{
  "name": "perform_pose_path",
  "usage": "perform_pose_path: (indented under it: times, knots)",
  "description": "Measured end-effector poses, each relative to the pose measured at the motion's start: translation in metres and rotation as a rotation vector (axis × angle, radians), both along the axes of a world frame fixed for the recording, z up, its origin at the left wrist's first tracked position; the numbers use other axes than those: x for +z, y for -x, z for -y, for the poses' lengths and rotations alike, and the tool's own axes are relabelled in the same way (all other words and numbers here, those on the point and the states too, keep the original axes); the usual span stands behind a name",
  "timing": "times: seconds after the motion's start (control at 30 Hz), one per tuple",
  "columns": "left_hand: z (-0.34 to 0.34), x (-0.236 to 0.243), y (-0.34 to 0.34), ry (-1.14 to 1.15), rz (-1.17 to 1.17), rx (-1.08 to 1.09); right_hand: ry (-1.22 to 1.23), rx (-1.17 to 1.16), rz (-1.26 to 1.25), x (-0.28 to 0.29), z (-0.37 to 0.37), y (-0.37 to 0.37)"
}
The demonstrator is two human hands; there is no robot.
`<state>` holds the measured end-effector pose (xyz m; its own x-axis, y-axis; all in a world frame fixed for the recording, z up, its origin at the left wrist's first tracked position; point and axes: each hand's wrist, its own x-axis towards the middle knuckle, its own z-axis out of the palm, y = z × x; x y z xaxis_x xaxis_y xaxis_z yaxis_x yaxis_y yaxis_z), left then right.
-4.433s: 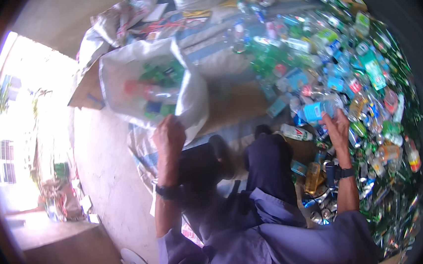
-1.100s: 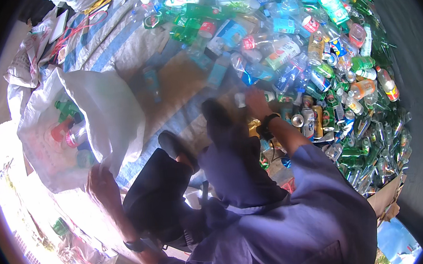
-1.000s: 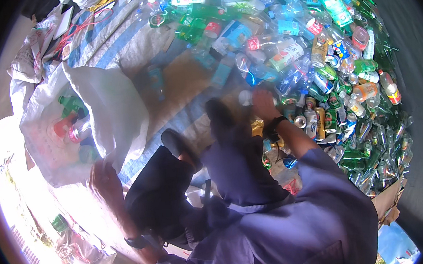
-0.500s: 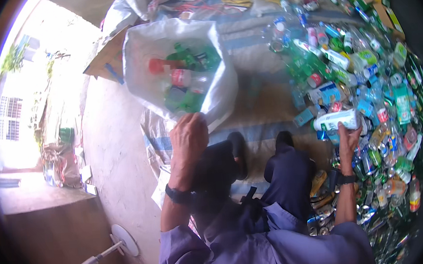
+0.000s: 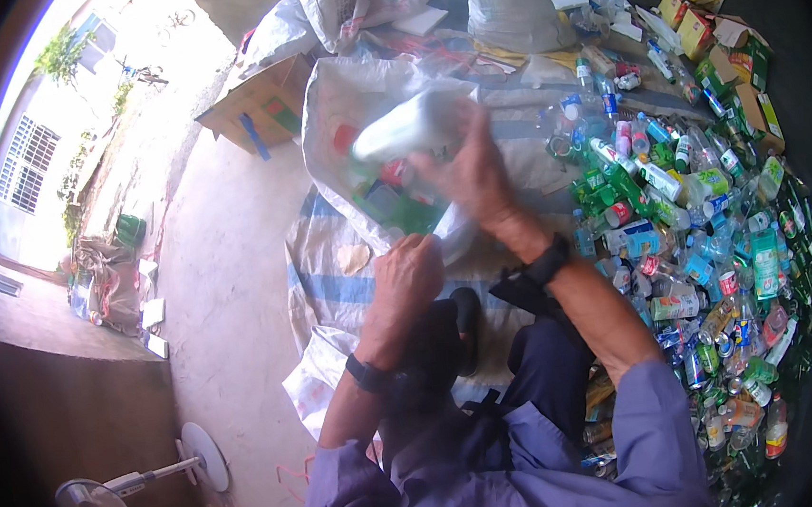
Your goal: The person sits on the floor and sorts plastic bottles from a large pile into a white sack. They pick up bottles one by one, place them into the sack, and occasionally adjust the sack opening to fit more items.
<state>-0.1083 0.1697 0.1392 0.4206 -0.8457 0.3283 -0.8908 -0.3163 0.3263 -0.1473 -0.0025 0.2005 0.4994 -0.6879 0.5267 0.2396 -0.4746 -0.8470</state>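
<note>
My left hand [image 5: 408,277] is closed on the near rim of a large white woven sack [image 5: 320,127], which gapes open in front of me. Over its mouth my right hand [image 5: 478,172], smeared by motion, has a white plastic bottle [image 5: 396,130] between thumb and fingers. The bottle is blurred too and lies sideways. Inside the sack are green plastic bottles [image 5: 412,212] and one with a red label [image 5: 394,171]. The held bottle and right hand cover part of the contents.
On my right spreads a big heap of plastic bottles and cans [image 5: 700,230]. A striped tarp [image 5: 332,288] lies beneath the sack. Farther back stand a filled white sack [image 5: 511,16] and a cardboard box [image 5: 256,108]. A white fan [image 5: 147,479] is at lower left.
My right hand has carried the white bottle from the heap leftward to over the sack's mouth. The left hand stays on the rim. The whole view has shifted slightly.
</note>
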Motion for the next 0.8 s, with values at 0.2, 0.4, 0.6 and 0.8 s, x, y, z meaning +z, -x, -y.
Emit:
perform_pose_path:
  times: [0.2, 0.4, 0.6, 0.8]
  knots:
    - [-0.008, -0.008, -0.008, 0.05, -0.011, 0.02, 0.352, 0.25, -0.179, -0.021, -0.018, 0.036]
    - [-0.008, -0.007, -0.012, 0.084, 0.037, 0.091, 0.137, 0.074, -0.471, -0.054, 0.03, 0.133]
    - [-0.012, -0.008, -0.023, 0.055, 0.066, 0.285, -0.085, -0.128, -0.692, -0.166, 0.05, 0.284]
    - [-0.007, -0.001, -0.048, 0.269, 0.183, 0.436, 0.675, -0.199, -1.204, -0.345, -0.032, 0.458]
